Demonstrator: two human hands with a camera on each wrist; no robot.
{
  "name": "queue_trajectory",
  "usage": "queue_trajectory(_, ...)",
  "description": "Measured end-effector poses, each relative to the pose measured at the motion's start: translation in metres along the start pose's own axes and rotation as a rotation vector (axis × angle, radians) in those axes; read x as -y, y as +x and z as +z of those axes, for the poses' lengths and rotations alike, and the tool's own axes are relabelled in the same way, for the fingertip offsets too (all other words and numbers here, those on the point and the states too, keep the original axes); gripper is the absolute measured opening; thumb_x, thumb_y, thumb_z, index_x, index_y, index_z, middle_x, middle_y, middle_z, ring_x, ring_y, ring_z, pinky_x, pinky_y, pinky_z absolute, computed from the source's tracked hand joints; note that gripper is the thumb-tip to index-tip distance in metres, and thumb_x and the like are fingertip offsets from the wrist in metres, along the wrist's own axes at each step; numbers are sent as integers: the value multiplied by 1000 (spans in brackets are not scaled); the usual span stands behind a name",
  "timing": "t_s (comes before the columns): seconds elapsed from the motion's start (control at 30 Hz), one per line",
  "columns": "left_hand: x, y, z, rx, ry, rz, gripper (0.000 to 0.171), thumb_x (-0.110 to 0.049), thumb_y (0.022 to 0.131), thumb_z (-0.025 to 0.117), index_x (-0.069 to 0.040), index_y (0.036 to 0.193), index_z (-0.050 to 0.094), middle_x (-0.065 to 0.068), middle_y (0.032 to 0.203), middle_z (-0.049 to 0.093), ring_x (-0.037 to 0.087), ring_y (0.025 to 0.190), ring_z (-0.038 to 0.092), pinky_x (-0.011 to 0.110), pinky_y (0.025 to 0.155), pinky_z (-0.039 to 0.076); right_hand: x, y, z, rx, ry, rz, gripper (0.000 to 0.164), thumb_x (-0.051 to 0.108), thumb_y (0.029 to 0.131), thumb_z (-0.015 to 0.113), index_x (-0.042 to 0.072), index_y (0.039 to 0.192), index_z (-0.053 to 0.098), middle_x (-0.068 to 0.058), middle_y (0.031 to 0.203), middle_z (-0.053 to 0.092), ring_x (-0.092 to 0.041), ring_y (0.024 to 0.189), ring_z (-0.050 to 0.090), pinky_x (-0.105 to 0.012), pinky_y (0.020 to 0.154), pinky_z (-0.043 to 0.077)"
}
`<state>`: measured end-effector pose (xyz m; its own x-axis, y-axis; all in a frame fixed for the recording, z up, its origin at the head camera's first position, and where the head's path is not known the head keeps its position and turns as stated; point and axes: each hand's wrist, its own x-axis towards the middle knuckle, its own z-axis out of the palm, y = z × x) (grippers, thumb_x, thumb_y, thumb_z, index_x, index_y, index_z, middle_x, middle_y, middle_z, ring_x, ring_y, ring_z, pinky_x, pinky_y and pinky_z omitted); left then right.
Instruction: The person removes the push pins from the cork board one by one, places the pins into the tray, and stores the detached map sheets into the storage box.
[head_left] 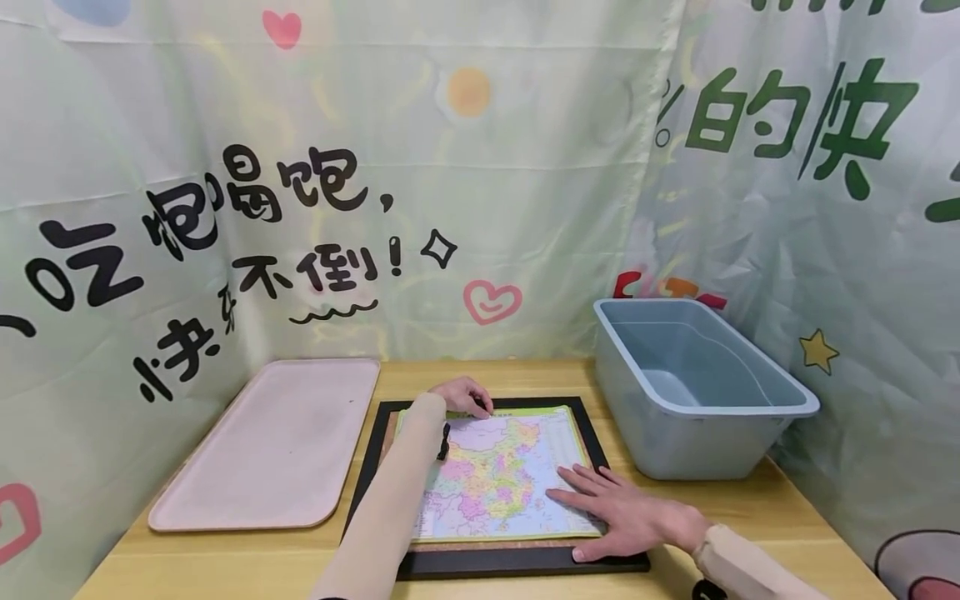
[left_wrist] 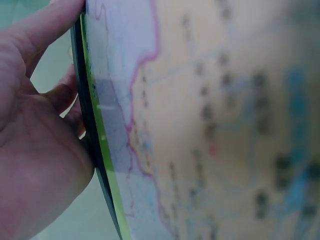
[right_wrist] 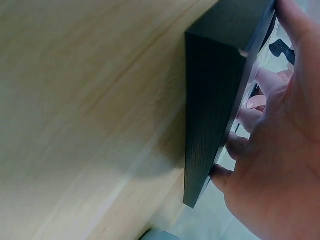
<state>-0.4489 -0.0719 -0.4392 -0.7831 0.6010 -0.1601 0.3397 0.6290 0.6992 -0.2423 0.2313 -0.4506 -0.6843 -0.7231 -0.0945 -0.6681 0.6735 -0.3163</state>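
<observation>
A colourful map [head_left: 487,483] lies inside a black picture frame [head_left: 525,562] on the wooden table, with a strip of brown backing showing along its lower edge. My left hand [head_left: 461,394] reaches across the map to the frame's far edge, its fingers bent down at the map's top border. In the left wrist view, that hand [left_wrist: 42,135] lies along the dark rim beside the map's green border. Its fingertips are partly hidden there. My right hand [head_left: 626,508] rests with spread fingers on the map's lower right corner, the thumb on the black frame.
A pale pink tray [head_left: 270,450] lies to the left of the frame. At the right stands a grey-blue plastic tub [head_left: 675,442]. Printed cloth [head_left: 525,208] hangs close behind the table [head_left: 765,542] and along its sides.
</observation>
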Motion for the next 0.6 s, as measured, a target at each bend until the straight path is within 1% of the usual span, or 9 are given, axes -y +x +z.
queue_trajectory(0.07,11,7,-1,3,-20,0,7,-8,90,71,-8,96,75,0,97,69,12,82,57,25,74,47,0,2,0,6,1,1,73,62,92,54,32,154,31,-15,162,23,-46,146,20,-71,107,17)
queue_trajectory(0.17,17,14,-1,-3,-15,-14,6,-10,89,72,-13,92,76,-3,96,69,12,81,58,26,74,48,0,2,-1,8,1,7,73,62,92,54,32,154,31,-15,162,23,-45,146,20,-71,108,18)
queue_trajectory(0.3,9,13,3,-30,14,-70,6,-12,88,74,-17,90,77,-5,97,70,11,79,57,26,73,46,-1,-1,0,14,16,13,72,62,92,54,33,154,31,-15,162,23,-45,146,20,-71,108,18)
queue_trajectory(0.33,9,14,4,-35,14,-79,6,-12,88,74,-17,89,77,-5,97,70,11,79,57,26,73,46,-1,-2,0,16,22,12,72,62,92,54,33,154,31,-15,162,22,-46,146,19,-71,108,17)
queue_trajectory(0.43,11,15,6,-58,2,-96,6,-11,87,75,-17,88,77,-5,98,70,11,78,59,27,73,47,0,-1,1,11,18,8,72,62,92,54,33,154,31,-16,162,22,-45,146,19,-71,108,17)
queue_trajectory(0.6,15,18,6,-74,-12,-94,7,-10,85,76,-16,87,78,-4,98,72,12,79,62,28,74,50,0,-1,3,-10,-14,-8,71,61,93,53,32,154,31,-15,162,23,-46,145,21,-71,107,19)
